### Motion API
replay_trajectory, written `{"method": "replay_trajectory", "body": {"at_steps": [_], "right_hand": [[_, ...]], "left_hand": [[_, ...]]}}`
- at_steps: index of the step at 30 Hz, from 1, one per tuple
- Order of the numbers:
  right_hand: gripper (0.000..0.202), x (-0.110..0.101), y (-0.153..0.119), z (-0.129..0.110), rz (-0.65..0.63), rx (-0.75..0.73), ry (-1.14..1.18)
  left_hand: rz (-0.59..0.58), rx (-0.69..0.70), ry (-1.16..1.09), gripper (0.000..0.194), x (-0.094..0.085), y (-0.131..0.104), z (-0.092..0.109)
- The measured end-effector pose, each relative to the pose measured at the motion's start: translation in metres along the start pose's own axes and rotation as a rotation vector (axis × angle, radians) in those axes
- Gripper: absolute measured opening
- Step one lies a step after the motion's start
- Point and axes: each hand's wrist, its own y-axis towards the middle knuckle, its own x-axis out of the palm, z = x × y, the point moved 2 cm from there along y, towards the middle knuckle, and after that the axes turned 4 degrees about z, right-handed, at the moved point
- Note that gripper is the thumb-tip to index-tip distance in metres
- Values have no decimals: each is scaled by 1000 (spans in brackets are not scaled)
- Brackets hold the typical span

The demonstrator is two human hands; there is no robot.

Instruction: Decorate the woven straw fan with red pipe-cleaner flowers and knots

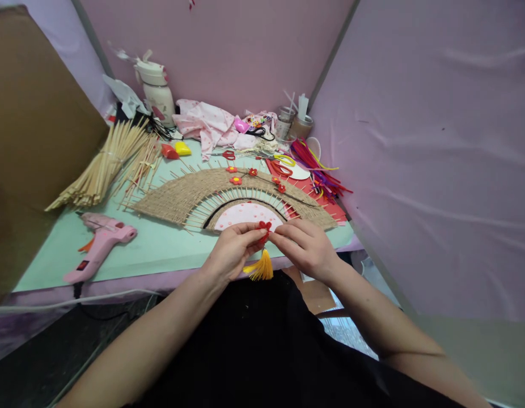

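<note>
Close to the table's front edge, my left hand [233,248] pinches a small red flower [265,226] between thumb and fingers. A yellow tassel [261,266] hangs below the flower. From the other side my right hand [307,245] closes its fingertips on the same flower. Just beyond both hands lies a fan [169,198] of woven twine over thin sticks, with a pale pink spotted half-round piece [245,215] at its base. Several red and yellow flowers [236,181] sit on the woven band. Exactly how the fingertips meet on the flower is partly hidden.
A pink glue gun [103,241] lies at left, near a bundle of wooden sticks [105,170]. Red-handled scissors [282,168], pipe cleaners [320,170], spotted cloth [207,122] and a white bottle [158,93] stand or lie behind the fan. A brown board [37,141] rises at left.
</note>
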Motion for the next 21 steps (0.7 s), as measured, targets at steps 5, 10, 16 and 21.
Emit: {"method": "replay_trajectory", "body": {"at_steps": [5,10,16,21], "right_hand": [[19,-5,1,3,12,-39,-5],[16,-10,5,4,-46,-171,1],[18,-17,8,12,-19,-89,114],[27,-17,5,8,136,141,223]], "left_hand": [[-8,23,55,19,2,-1,-3],[-4,6,93,19,2,-3,-5],[-102,-93,22,17,-5,1,-3],[-218,-162,-90,17,-17,1,-1]]}}
